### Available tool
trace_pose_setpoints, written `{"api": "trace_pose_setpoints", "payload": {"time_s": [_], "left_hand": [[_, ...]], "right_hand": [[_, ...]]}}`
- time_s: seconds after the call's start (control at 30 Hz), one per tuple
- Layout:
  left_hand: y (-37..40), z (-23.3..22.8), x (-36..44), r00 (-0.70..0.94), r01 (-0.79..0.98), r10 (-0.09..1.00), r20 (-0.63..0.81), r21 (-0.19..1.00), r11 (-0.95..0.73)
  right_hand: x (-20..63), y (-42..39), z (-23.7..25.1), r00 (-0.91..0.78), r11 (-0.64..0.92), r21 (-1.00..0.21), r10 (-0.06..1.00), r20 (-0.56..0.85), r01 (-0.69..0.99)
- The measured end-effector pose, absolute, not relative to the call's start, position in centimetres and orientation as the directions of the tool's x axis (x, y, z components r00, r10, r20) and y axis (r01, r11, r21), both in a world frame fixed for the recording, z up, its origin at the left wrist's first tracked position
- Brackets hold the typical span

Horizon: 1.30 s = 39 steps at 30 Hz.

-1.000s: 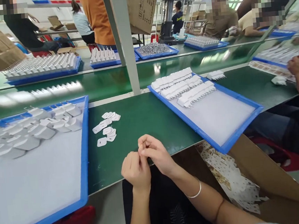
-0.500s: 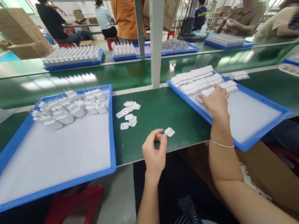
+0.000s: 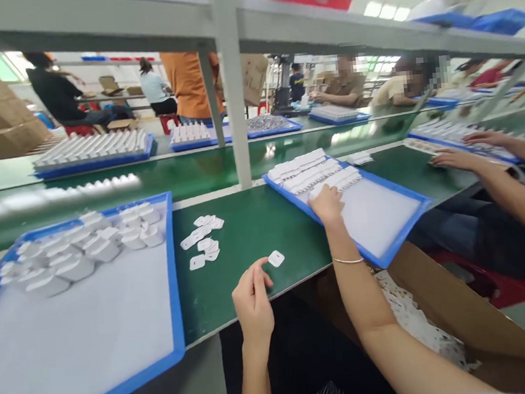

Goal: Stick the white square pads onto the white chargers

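Right hand has stayed on the rows of white plugs since half a second ago, grip unclear; left hand still pinches one white label over the green worktop. Two blue trays — right tray holds three plug rows, left tray a loose pile of plugs. Loose labels lie between — about ten.

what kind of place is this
Most likely a factory assembly line for small electrical parts: a long green conveyor belt, blue trays of white plug parts, and workers seated along it. The right hand rests on one tray.
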<state>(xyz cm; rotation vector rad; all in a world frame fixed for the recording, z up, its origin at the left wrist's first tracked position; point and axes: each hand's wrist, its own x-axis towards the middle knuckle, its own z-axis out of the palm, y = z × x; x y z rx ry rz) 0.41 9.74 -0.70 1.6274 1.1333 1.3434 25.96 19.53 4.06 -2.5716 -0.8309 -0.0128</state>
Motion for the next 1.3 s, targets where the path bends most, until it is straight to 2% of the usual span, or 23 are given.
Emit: {"api": "trace_pose_setpoints", "payload": {"time_s": [0.2, 0.37, 0.47, 0.83, 1.1, 1.2, 1.3], "left_hand": [[10.5, -0.8, 0.5, 0.070, 0.209, 0.932, 0.357, 0.908, -0.363], [10.8, -0.9, 0.8, -0.071, 0.165, 0.852, 0.518, 0.849, -0.503], [10.8, -1.0, 0.8, -0.074, 0.194, 0.824, 0.562, 0.818, -0.541], [10.7, -0.5, 0.7, -0.030, 0.286, 0.863, 0.504, 0.832, -0.476], [10.7, -0.3, 0.7, -0.018, 0.266, 0.879, 0.477, 0.849, -0.456], [10.8, -0.4, 0.6, -0.015, 0.268, 0.875, 0.483, 0.845, -0.462], [10.8, -0.4, 0.5, -0.010, 0.270, 0.874, 0.486, 0.843, -0.465]], "right_hand": [[26.0, 20.6, 3.8, 0.848, -0.760, -0.379, 0.493, 0.194, 0.528], [26.0, 20.4, 4.0, 0.829, -0.735, -0.388, 0.526, 0.191, 0.556], [26.1, 20.3, 4.2, 0.813, -0.712, -0.404, 0.553, 0.182, 0.574], [26.0, 21.3, 4.0, 0.843, -0.732, -0.441, 0.524, 0.122, 0.519], [25.5, 20.8, 5.0, 0.865, -0.715, -0.524, 0.492, 0.095, 0.464], [25.3, 20.3, 5.5, 0.859, -0.664, -0.586, 0.499, 0.116, 0.465], [24.7, 19.1, 6.0, 0.812, -0.536, -0.665, 0.550, 0.193, 0.521]]}}
